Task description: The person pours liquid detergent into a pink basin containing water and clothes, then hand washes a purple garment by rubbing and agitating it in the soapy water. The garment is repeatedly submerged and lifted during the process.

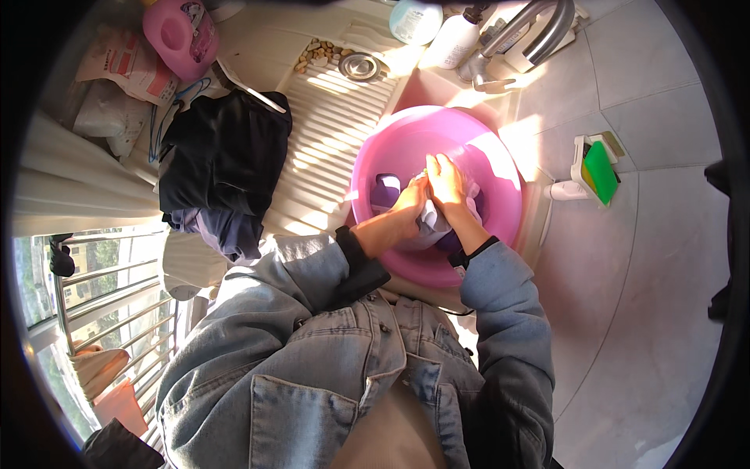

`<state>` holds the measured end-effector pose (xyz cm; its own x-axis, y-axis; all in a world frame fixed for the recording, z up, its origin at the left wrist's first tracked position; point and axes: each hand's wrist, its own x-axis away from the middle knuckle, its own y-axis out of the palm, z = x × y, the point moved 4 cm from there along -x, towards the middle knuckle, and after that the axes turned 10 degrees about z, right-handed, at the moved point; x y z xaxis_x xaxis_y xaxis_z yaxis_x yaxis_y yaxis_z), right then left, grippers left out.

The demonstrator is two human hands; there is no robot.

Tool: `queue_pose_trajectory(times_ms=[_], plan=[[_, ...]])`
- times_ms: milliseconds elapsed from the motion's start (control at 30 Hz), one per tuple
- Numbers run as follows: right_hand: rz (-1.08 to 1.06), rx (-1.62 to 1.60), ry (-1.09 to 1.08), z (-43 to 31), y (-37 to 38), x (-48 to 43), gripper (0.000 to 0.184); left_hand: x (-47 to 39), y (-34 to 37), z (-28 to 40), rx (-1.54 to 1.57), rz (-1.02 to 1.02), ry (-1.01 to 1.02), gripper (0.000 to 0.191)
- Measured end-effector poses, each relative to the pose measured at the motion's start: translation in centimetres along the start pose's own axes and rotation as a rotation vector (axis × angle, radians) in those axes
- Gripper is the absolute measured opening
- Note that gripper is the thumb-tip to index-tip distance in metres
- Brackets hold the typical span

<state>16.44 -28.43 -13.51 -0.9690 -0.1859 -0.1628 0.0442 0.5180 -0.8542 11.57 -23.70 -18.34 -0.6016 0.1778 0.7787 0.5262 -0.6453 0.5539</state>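
Observation:
In front of me a pink plastic basin (508, 199) sits in the sink. My left hand (411, 200) and my right hand (446, 183) meet over its middle, pressing a bunched white cloth (435, 221) between them. The fingers of the right hand lie close together along the cloth and hide part of it. Purple fabric (449, 241) shows in the basin below the white cloth. Near the basin's left inner wall lies a dark purple item (385, 190), whose kind I cannot tell.
A ribbed washboard surface (334, 153) adjoins the basin, with a metal sink strainer (359, 67) at its far end. Left lie a black garment (225, 152) and white-handled brush (258, 92). Behind stand a faucet (498, 41) and pump bottle (457, 42). A green scrub pad (601, 173) hangs right.

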Motion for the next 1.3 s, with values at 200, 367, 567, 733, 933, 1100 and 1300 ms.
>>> queue_pose_trajectory(times_ms=[200, 367, 567, 733, 933, 1100, 1300], plan=[[-0.006, -0.068, -0.137, -0.2, -0.3, -0.2, 0.02, -0.8, -0.4, 1.2, 0.082, -0.09, -0.079, 0.041], [0.013, 0.039, -0.263, 0.4, -0.1, -0.2, 0.024, -1.9, -0.2, 0.6, 0.09, -0.035, -0.135, 0.042], [0.174, -0.043, -0.114, 0.5, -1.4, -0.2, 0.023, -1.4, -0.6, 0.5, -0.073, 0.07, -0.117, 0.038], [0.002, -0.072, -0.284, -0.5, -1.4, 0.0, 0.024, -0.2, 0.6, 1.2, -0.046, -0.064, -0.078, 0.04], [0.109, 0.033, -0.218, 0.5, -1.6, -0.8, 0.024, -0.5, 0.9, 1.2, 0.01, -0.076, -0.061, 0.037], [0.216, -0.059, -0.101, 0.1, -2.8, -1.3, 0.022, -1.8, 0.6, 1.3, -0.015, -0.203, -0.093, 0.028], [0.187, -0.093, -0.381, -1.9, -2.9, 0.0, 0.024, -1.3, 1.2, 2.9, -0.655, -0.415, 0.683, 0.031]])
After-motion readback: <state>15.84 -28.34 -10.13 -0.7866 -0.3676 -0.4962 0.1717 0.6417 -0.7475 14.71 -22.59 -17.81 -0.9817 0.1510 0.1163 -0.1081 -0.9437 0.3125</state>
